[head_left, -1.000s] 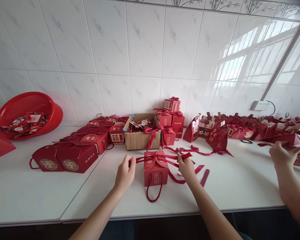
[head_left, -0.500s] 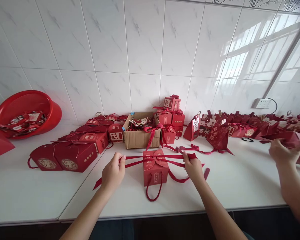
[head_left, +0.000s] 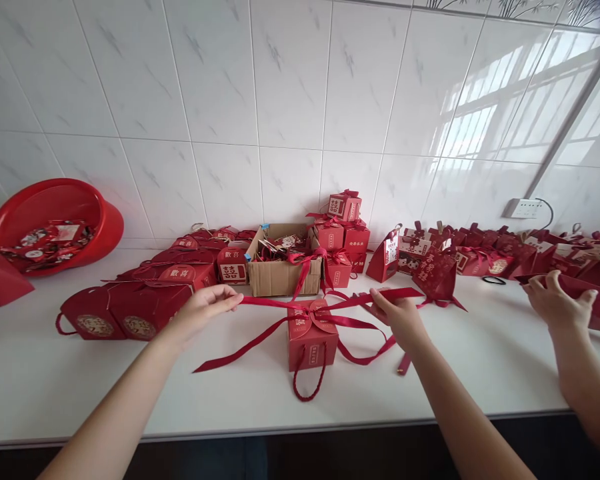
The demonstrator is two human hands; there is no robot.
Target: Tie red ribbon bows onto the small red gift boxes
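A red gift box (head_left: 300,357) with a twisted rope handle (head_left: 309,398) stands on the white table in front of me. Red ribbon (head_left: 270,303) crosses its top and is drawn out to both sides. My left hand (head_left: 200,312) is closed, pinching one ribbon length between thumb and fingers. On the other side, my right hand (head_left: 400,319) is shut on the opposite length, whose end sticks out past the fingers. Two more ribbon tails hang loose, one slanting down left, one looping right of the box. Below my right hand lies a small dark red strip (head_left: 404,364).
Behind the box stands an open cardboard carton (head_left: 280,281) beside stacked red boxes (head_left: 344,207). Larger red boxes (head_left: 157,313) and a tilted red basin (head_left: 111,230) of packets are left. Another person's hand (head_left: 560,303) works at right; part of another shows far left.
My left hand has moved left and up, keeping one ribbon length; the lower-left tail now hangs free. My right hand has shifted slightly right and up. The co-worker's right-side hand has opened its fingers.
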